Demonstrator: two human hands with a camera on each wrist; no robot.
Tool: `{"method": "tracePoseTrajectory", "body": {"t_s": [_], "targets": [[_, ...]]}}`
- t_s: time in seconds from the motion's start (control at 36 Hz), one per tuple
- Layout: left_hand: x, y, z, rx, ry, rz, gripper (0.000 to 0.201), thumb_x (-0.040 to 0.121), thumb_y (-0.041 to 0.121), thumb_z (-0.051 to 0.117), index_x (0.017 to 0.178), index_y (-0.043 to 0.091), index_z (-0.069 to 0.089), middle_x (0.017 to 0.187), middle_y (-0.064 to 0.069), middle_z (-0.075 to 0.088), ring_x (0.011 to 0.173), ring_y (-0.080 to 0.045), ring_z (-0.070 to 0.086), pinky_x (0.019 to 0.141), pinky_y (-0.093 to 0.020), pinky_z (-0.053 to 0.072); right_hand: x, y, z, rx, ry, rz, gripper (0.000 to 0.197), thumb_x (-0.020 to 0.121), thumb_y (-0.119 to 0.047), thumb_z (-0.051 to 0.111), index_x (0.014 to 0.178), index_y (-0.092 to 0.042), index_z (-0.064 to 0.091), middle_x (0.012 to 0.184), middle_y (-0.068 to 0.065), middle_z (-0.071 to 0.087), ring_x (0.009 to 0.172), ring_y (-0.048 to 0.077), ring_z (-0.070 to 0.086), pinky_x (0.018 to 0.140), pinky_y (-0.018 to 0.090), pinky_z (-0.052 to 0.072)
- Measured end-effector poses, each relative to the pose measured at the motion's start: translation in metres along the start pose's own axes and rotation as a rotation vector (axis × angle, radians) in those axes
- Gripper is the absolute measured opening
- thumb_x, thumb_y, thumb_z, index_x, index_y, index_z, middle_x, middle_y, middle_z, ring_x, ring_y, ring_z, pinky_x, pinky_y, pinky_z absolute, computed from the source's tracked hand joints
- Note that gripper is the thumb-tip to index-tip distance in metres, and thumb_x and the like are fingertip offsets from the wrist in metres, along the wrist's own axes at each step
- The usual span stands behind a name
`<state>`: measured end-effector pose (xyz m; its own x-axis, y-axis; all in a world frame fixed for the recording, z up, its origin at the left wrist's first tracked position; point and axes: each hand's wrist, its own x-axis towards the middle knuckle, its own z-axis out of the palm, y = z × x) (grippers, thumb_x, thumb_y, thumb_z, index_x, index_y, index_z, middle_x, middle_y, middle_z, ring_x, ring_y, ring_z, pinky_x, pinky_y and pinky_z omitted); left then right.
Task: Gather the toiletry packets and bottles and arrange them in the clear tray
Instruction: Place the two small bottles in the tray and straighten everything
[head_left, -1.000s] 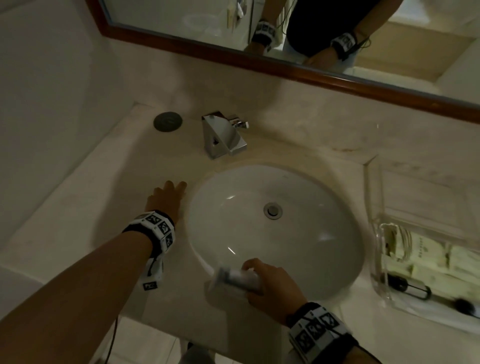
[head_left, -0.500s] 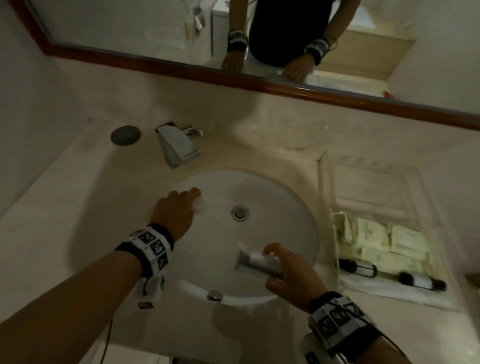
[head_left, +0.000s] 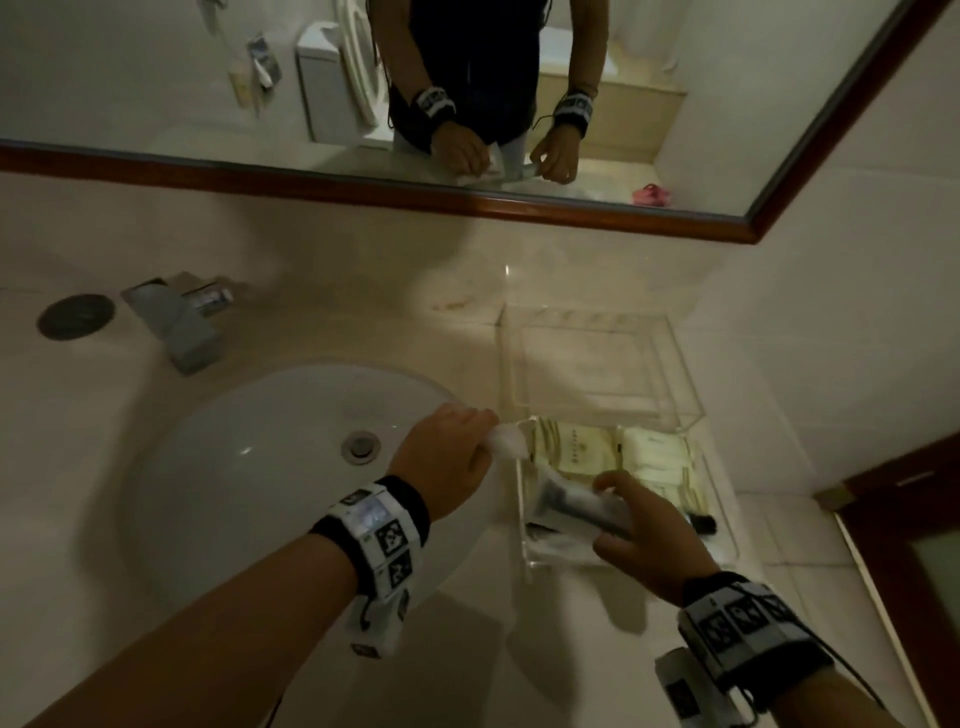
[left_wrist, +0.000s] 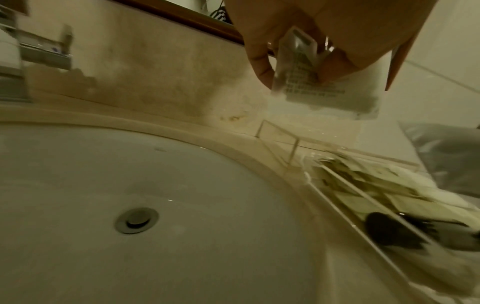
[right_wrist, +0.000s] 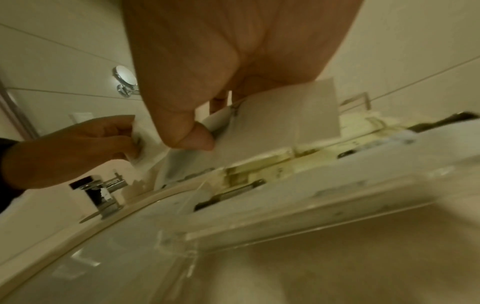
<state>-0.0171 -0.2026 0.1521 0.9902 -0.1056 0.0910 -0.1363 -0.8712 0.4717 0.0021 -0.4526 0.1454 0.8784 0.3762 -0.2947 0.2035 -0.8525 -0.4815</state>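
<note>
Now the clear tray (head_left: 691, 421) beside the sink (head_left: 208, 467) already holds cream packets (head_left: 582, 447). Each hand carries one: left hand (head_left: 447, 457) pinches a white packet (head_left: 511, 441) at the tray's rim, right hand (head_left: 644, 525) grips a grey-and-white sachet (head_left: 566, 506) above it (lay both flat, not overlapping).

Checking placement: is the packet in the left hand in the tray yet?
Out. The left hand pinches the white packet in the air beside the clear tray wall.

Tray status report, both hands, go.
Left hand pinches a white packet at the tray edge. Right hand grips a grey packet over it. Nothing blocking.
</note>
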Motion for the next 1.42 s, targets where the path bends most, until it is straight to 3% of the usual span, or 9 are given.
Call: {"method": "tracePoseTrajectory", "body": {"t_s": [0.17, 0.5, 0.58, 0.67, 0.81, 0.92, 1.11, 1.28, 1.42], "targets": [[0.016, 0.033, 0.029, 0.032, -0.010, 0.102, 0.041, 0.077, 0.019, 0.032, 0.099, 0.014, 0.067, 0.086, -0.005, 0.071, 0.075, -0.027, 0.062, 0.064, -0.034, 0.054, 0.008, 0.038, -0.023, -0.072, 0.034, 0.030, 0.049, 0.067, -0.026, 0.068, 0.111, -0.031, 0.048, 0.095, -0.005, 0.055, 0.079, 0.015, 0.052, 0.062, 0.022, 0.037], [0.020, 0.046, 0.091, -0.002, -0.100, 0.149, 0.033, 0.081, 0.011, 0.046, 0.104, 0.014, 0.070, 0.102, -0.007, 0.073, 0.092, -0.024, 0.070, 0.073, -0.040, 0.059, 0.028, 0.079, -0.038, -0.189, -0.003, 0.010, 0.049, 0.068, -0.043, 0.073, 0.108, -0.030, 0.050, 0.093, -0.006, 0.053, 0.087, 0.018, 0.056, 0.075, 0.027, 0.045], [0.017, 0.043, 0.104, 0.021, -0.135, 0.147, 0.031, 0.086, 0.012, 0.058, 0.117, 0.017, 0.064, 0.116, -0.007, 0.067, 0.105, -0.025, 0.063, 0.086, -0.042, 0.054, 0.031, 0.081, -0.038, -0.203, -0.005, 0.002, 0.046, 0.070, -0.039, 0.070, 0.111, -0.030, 0.051, 0.104, -0.002, 0.058, 0.095, 0.019, 0.055, 0.081, 0.029, 0.043], [0.016, 0.051, 0.105, 0.013, -0.201, 0.096, 0.037, 0.094, 0.011, 0.050, 0.130, 0.018, 0.053, 0.133, -0.004, 0.055, 0.124, -0.022, 0.048, 0.106, -0.038, 0.038, 0.034, 0.086, -0.036, -0.208, -0.016, -0.016, 0.047, 0.074, -0.033, 0.066, 0.117, -0.030, 0.050, 0.115, -0.005, 0.054, 0.106, 0.019, 0.049, 0.090, 0.031, 0.036], [0.010, 0.052, 0.107, 0.026, -0.240, 0.090, 0.042, 0.099, 0.017, 0.040, 0.141, 0.021, 0.038, 0.147, -0.002, 0.037, 0.135, -0.020, 0.032, 0.116, -0.034, 0.024, 0.039, 0.095, -0.030, -0.224, 0.040, -0.064, 0.048, 0.072, -0.034, 0.065, 0.118, -0.034, 0.052, 0.119, -0.007, 0.054, 0.106, 0.018, 0.048, 0.093, 0.034, 0.034], [0.006, 0.047, 0.105, 0.182, -0.243, 0.158, 0.043, 0.086, 0.031, 0.038, 0.126, 0.025, 0.052, 0.124, 0.000, 0.059, 0.114, -0.019, 0.046, 0.092, -0.037, 0.052, 0.041, 0.099, -0.027, -0.231, 0.064, -0.078, 0.043, 0.072, -0.032, 0.065, 0.114, -0.033, 0.054, 0.117, -0.008, 0.055, 0.105, 0.018, 0.049, 0.094, 0.034, 0.036], [-0.001, 0.043, 0.108, 0.317, -0.180, 0.220, 0.054, 0.079, 0.052, 0.044, 0.130, 0.033, 0.045, 0.122, 0.004, 0.053, 0.107, -0.018, 0.049, 0.089, -0.038, 0.047, 0.038, 0.103, -0.026, -0.207, 0.155, -0.116, 0.032, 0.070, -0.027, 0.068, 0.101, -0.029, 0.060, 0.108, -0.006, 0.057, 0.098, 0.020, 0.052, 0.082, 0.028, 0.031], [-0.001, 0.044, 0.103, 0.323, -0.021, 0.285, 0.023, 0.077, 0.037, 0.045, 0.098, 0.035, 0.054, 0.103, 0.007, 0.054, 0.088, -0.016, 0.055, 0.082, -0.033, 0.043, 0.030, 0.103, -0.022, -0.204, 0.220, -0.109, 0.031, 0.071, -0.025, 0.068, 0.100, -0.028, 0.060, 0.108, -0.005, 0.056, 0.099, 0.020, 0.052, 0.080, 0.028, 0.029], [0.007, 0.051, 0.102, 0.347, -0.067, 0.278, 0.030, 0.062, 0.029, 0.082, 0.085, 0.033, 0.064, 0.087, 0.009, 0.065, 0.076, -0.015, 0.063, 0.068, -0.031, 0.052, 0.030, 0.101, -0.015, -0.215, 0.218, -0.070, 0.026, 0.078, -0.019, 0.066, 0.103, -0.026, 0.062, 0.113, -0.001, 0.056, 0.103, 0.024, 0.052, 0.084, 0.036, 0.036]]}}
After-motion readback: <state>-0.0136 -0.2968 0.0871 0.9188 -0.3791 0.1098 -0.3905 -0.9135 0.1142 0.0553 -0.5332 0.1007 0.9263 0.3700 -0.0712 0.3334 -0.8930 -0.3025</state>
